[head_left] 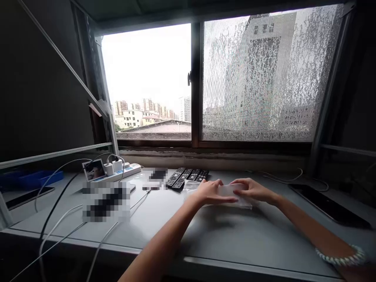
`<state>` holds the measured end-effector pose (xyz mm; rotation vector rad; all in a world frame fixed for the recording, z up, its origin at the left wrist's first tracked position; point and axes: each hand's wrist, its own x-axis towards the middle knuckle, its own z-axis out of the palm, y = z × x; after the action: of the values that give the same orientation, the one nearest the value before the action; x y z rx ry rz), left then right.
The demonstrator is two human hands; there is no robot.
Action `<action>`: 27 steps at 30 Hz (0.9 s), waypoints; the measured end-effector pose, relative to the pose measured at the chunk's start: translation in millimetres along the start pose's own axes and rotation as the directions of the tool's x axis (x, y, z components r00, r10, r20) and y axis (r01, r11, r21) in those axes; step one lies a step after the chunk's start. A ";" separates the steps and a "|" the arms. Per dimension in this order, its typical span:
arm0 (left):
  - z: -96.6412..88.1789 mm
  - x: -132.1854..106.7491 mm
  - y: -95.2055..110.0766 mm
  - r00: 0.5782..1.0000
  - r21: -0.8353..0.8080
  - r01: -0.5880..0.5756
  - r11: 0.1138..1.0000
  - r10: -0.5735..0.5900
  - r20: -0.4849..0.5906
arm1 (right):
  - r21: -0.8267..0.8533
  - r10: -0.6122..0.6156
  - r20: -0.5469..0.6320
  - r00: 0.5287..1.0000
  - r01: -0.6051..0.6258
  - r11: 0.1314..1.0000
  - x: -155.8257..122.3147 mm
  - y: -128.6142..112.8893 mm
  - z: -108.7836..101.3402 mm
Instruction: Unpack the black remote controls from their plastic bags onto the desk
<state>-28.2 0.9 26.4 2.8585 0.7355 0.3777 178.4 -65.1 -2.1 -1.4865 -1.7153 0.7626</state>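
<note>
My left hand (212, 192) and my right hand (249, 189) both grip a translucent plastic bag (228, 192) just above the grey table. Left fingers lie along the near and far side of the bag, with the thumb stretched toward the right. From the other side, my right fingers and thumb pinch its right end. Part of the bag spreads out behind my left hand. Whether anything is inside cannot be made out. Several black remote controls (182, 178) lie side by side just beyond my left hand.
A white power strip (132, 169) with plugs and cables stands at the back left. Blurred-out items lie on the left of the table (158, 231). On the right rests a dark flat tablet-like device (329, 205). A blue tray (38, 178) sits far left, and a window is behind.
</note>
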 end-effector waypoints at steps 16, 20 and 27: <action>-3.8 11.1 -26.4 0.740 0.030 0.437 0.899 -0.340 -0.580 | 0.081 0.088 -0.658 0.748 -0.045 0.996 5.1 36.7 -36.5; 0.3 11.3 -26.9 0.766 0.035 0.478 0.877 -0.398 -0.505 | 0.079 0.144 -0.714 0.685 -0.126 0.989 4.5 56.9 -47.2; 19.0 12.7 -25.0 0.877 0.116 0.390 0.913 -0.331 -0.347 | -0.235 0.134 -0.720 0.681 -0.421 0.876 0.6 77.3 -56.9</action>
<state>-23.3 27.0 5.3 2.7584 1.4090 0.7637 268.4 -54.0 -33.6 -2.0141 -1.0850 -0.0516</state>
